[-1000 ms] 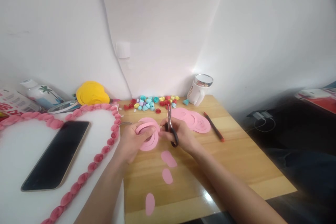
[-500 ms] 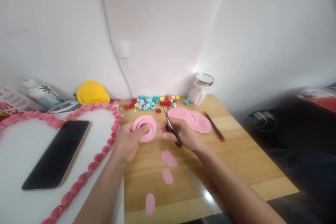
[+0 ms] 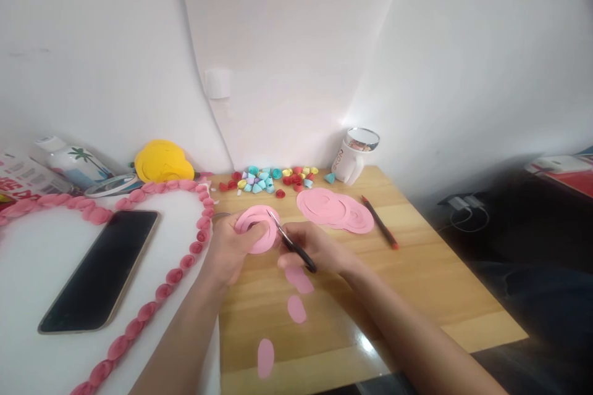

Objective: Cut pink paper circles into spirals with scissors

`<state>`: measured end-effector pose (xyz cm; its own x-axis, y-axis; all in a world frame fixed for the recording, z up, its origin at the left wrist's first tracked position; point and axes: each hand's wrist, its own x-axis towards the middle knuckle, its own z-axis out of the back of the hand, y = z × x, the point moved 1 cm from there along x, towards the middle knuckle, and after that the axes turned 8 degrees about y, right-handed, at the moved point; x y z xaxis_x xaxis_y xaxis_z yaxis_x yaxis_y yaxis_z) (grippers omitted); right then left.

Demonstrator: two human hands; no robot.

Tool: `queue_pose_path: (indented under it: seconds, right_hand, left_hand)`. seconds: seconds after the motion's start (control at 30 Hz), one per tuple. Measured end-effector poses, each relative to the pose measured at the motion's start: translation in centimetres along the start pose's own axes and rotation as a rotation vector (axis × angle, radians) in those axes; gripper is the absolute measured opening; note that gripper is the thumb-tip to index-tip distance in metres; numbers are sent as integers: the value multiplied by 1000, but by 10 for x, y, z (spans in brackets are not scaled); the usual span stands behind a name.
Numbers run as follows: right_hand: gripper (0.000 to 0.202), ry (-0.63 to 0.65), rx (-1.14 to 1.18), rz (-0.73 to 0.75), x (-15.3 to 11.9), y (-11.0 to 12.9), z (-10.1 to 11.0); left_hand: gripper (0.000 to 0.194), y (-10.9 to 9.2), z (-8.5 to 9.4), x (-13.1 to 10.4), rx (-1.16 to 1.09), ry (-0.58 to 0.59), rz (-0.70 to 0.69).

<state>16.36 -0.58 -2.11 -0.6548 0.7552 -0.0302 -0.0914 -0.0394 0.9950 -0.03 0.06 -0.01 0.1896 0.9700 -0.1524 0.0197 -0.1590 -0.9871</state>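
My left hand [image 3: 230,245] pinches a pink paper spiral [image 3: 262,244], the thumb lying across its middle. In my right hand [image 3: 315,247] is a pair of black-handled scissors [image 3: 297,250], its tips pointing up and left over the right edge of the spiral. Whether the blades are cutting into the paper I cannot tell. Below my right hand, pink paper scraps [image 3: 297,309] lie on the wooden table [image 3: 407,296]. Beyond it rests a stack of pink paper spirals [image 3: 324,207].
Small rolled paper flowers [image 3: 259,180] sit along the wall beside a white mug [image 3: 350,160]. A dark pen [image 3: 380,222] lies at the right. On a white board at left are a phone [image 3: 99,271] and a string of pink rosettes [image 3: 147,311]; yellow paper [image 3: 163,162] lies behind.
My right hand has come down and slightly left, and the scissors have swung from pointing nearly upright to leaning left over the spiral. My left hand has hardly moved.
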Motion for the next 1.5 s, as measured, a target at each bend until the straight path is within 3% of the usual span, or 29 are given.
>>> queue_pose_path:
  seconds: [0.87, 1.5]
  right_hand:
    - [36, -7, 135, -15, 0, 3, -7]
    - [32, 2, 72, -11, -1, -5, -6]
  left_hand:
    - [26, 3, -4, 2, -90, -31, -20]
    - [23, 2, -2, 3, -78, 18, -15]
